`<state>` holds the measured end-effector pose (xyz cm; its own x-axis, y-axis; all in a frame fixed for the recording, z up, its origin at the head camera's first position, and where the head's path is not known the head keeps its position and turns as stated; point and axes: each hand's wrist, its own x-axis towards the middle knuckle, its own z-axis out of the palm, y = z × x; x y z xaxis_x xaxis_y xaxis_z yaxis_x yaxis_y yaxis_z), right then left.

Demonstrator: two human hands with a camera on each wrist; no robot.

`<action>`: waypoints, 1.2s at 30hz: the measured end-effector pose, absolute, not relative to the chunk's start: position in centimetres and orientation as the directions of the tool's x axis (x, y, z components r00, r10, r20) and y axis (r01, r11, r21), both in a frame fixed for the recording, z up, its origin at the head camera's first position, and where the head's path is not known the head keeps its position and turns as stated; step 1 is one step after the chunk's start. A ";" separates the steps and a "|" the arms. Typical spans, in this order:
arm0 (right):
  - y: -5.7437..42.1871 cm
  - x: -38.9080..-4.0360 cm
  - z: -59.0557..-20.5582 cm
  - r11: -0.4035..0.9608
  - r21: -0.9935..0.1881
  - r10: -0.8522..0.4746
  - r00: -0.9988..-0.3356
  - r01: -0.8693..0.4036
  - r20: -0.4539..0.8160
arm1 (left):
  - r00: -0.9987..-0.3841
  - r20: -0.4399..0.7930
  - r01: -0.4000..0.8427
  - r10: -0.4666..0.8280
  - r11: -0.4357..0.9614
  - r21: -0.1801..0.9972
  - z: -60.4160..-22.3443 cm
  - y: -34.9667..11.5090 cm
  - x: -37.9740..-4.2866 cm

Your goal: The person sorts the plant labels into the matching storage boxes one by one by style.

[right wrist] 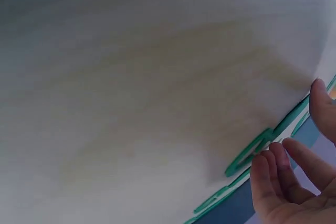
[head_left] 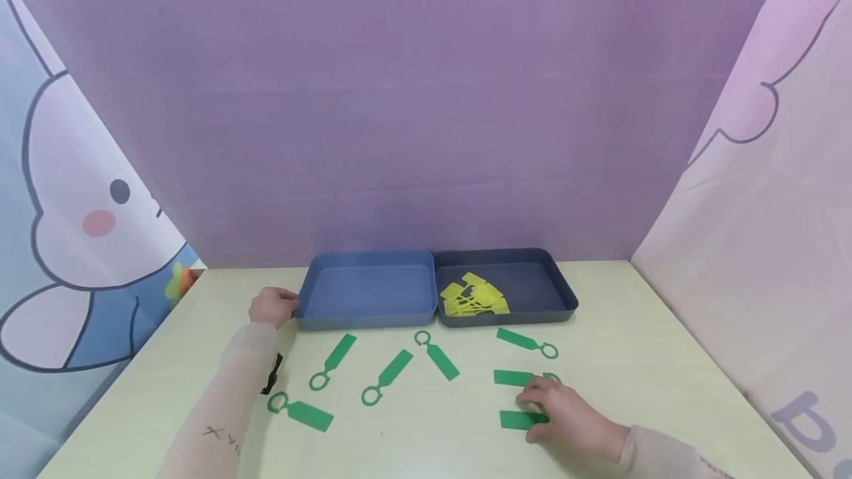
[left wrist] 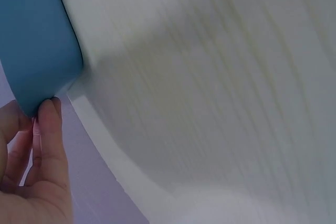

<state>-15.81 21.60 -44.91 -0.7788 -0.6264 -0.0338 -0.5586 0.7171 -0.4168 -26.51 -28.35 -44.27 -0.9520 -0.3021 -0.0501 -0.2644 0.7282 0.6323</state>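
My left hand is at the left rim of a blue tray. In the left wrist view, its thumb and fingers pinch the corner of this blue tray. On the right, my right hand reaches down over a flat green ring tag lying on the table. Its thumb and fingers are spread apart near that tag, whose ring is hidden by the hand in the head view. In the right wrist view a green ring shows beside the fingertips. Another green tag lies just beyond the fingers.
A dark tray adjoins the blue one and holds a pile of yellow tags. Several more green tags lie in front of the trays, one by the left forearm. A purple backdrop stands behind the table.
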 end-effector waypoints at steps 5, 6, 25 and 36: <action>21.9 -16.3 -45.3 0.685 -0.465 -0.643 -0.765 -0.561 -0.024 | -0.951 -0.043 -0.263 -0.307 0.729 0.632 -44.3 -28.3 -26.4; 22.0 -16.4 -45.3 0.680 -0.480 -0.645 -0.764 -0.554 -0.031 | -0.951 -0.042 -0.263 -0.307 0.728 0.633 -44.3 -28.3 -26.4; 22.1 -16.7 -45.1 0.596 -0.477 -0.740 -0.673 -0.645 -0.014 | -0.953 -0.047 -0.260 -0.301 0.725 0.638 -44.3 -28.2 -26.2; 22.3 -17.6 -45.0 0.531 -0.505 -0.789 -0.614 -0.681 -0.002 | -0.956 -0.078 -0.262 -0.283 0.704 0.660 -44.4 -28.6 -26.8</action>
<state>-17.60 22.30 -44.97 -0.6141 -0.7892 -0.0021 -0.6807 0.5310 -0.5046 -26.76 -28.56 -44.35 -0.9560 -0.2831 -0.0777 -0.2621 0.7040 0.6600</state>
